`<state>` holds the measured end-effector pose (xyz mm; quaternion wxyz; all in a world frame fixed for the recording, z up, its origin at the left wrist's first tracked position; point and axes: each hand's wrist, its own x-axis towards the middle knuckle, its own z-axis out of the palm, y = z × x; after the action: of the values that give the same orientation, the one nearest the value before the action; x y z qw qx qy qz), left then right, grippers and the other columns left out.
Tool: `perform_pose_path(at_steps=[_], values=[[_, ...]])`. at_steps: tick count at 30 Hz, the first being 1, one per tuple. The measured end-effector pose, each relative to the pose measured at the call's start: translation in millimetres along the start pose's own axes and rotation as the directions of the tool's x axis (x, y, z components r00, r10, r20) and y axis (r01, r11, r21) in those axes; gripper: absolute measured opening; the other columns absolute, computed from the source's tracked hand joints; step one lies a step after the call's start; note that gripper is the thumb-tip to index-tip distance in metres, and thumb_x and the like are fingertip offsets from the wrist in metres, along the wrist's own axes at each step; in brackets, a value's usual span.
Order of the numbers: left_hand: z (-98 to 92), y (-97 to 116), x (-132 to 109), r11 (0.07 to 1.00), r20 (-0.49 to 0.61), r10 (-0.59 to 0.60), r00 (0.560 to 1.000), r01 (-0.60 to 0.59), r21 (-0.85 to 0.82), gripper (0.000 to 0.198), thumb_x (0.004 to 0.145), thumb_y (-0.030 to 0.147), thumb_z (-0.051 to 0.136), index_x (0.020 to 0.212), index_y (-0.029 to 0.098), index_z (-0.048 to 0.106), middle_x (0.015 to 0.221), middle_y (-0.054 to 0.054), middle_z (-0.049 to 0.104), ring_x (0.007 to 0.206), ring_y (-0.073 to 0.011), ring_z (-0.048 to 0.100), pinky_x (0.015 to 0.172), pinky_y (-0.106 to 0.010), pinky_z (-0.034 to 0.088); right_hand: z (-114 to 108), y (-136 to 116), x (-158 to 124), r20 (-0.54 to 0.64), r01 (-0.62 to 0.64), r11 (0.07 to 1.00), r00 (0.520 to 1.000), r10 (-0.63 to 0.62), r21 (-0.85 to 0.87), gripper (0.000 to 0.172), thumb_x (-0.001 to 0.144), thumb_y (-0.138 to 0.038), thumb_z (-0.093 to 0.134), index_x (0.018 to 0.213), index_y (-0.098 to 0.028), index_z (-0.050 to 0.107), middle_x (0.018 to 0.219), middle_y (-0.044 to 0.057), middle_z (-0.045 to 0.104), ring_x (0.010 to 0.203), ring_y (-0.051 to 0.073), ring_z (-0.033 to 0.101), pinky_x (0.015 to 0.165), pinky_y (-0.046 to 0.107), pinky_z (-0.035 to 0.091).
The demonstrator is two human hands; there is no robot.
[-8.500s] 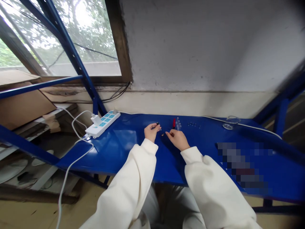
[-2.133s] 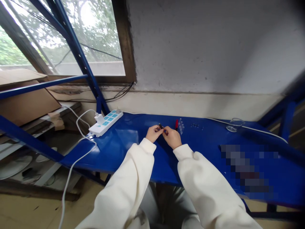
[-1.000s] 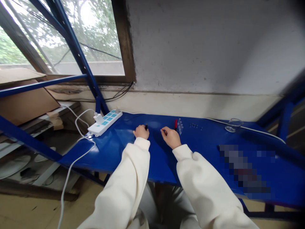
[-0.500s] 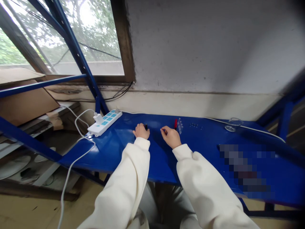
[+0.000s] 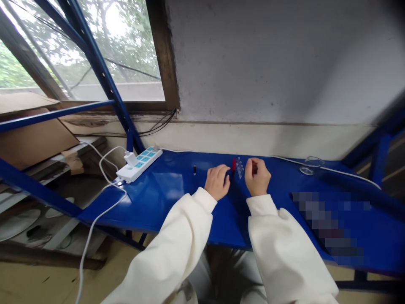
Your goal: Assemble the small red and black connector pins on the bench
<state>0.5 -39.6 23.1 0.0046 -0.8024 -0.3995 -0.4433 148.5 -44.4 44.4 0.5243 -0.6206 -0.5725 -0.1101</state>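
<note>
My left hand (image 5: 217,181) hovers over the middle of the blue table, holding nothing, its fingers bent and apart. Just beyond its fingertips lies a slim red and black object (image 5: 234,165), perhaps a pen. Beside that is a cluster of small clear plastic pieces (image 5: 239,169). To the right of the cluster, my right hand (image 5: 257,178) is curled with thumb and fingertips together. Whatever it may hold is too small to make out. A short black cylinder with a pale lower end (image 5: 194,169) stands on the table, left of my left hand.
A white power strip (image 5: 139,164) with a plug and cable sits at the table's left end. A clear round container (image 5: 306,170) and a white cable are at the back right. A blurred-out dark object (image 5: 329,228) lies front right. Blue frame posts (image 5: 104,71) rise at the left.
My left hand has let go of the black cylinder, which stays standing, and has moved right. My right hand has moved right, past the red object and clear pieces.
</note>
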Motion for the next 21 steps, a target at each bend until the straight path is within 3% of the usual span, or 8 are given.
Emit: perform_pose_path(at_steps=[3,6,11,15,21], values=[[13.8,15.3,2.3,1.000,0.110,0.015,0.994,-0.015,0.001,0.043,0.079,0.017,0.037,0.122,0.021,0.040,0.121,-0.009,0.048,0.108,-0.0228,0.044,0.091,-0.037,0.031,-2.4,17.0,6.6,0.097,-0.113,0.985,0.987,0.126,-0.133,0.029,0.082,-0.032,0.037,0.099,-0.014,0.052,0.080,0.008,0.062,0.072,0.018,0.058,0.064,0.027,0.041],[26.0,21.9,5.7,0.996,0.129,-0.074,0.989,0.067,0.059,0.054,0.077,0.016,0.038,0.131,0.021,0.030,0.128,-0.010,0.042,0.108,-0.0250,0.042,0.088,-0.039,0.032,-1.5,30.3,7.8,0.244,-0.200,0.934,0.930,0.276,-0.295,0.027,0.076,-0.026,0.043,0.097,-0.014,0.054,0.083,0.010,0.063,0.078,0.021,0.058,0.062,0.029,0.040],[38.1,22.6,5.6,0.974,0.251,-0.159,0.955,0.110,0.197,0.062,0.072,0.010,0.039,0.133,0.021,0.028,0.131,-0.010,0.038,0.106,-0.0264,0.040,0.082,-0.042,0.033,3.4,31.8,1.9,0.447,-0.149,0.878,0.814,0.370,-0.456,0.029,0.075,-0.024,0.045,0.099,-0.012,0.057,0.095,0.015,0.061,0.089,0.026,0.057,0.069,0.033,0.041],[37.4,19.4,4.4,0.951,0.340,-0.220,0.914,0.123,0.285,0.056,0.072,0.006,0.038,0.126,0.021,0.038,0.127,-0.009,0.040,0.108,-0.0243,0.036,0.084,-0.042,0.032,8.2,28.9,-1.4,0.532,-0.073,0.863,0.761,0.372,-0.499,0.031,0.077,-0.031,0.047,0.100,-0.012,0.057,0.100,0.014,0.059,0.095,0.026,0.054,0.073,0.033,0.041],[33.9,14.9,6.5,0.950,0.271,-0.207,0.940,0.128,0.283,0.027,0.082,0.016,0.041,0.106,0.022,0.051,0.105,-0.006,0.053,0.097,-0.0201,0.043,0.078,-0.035,0.032,15.2,32.4,-4.7,0.588,-0.008,0.863,0.728,0.352,-0.506,0.033,0.077,-0.036,0.049,0.099,-0.013,0.059,0.102,0.014,0.058,0.096,0.025,0.053,0.072,0.032,0.040]])
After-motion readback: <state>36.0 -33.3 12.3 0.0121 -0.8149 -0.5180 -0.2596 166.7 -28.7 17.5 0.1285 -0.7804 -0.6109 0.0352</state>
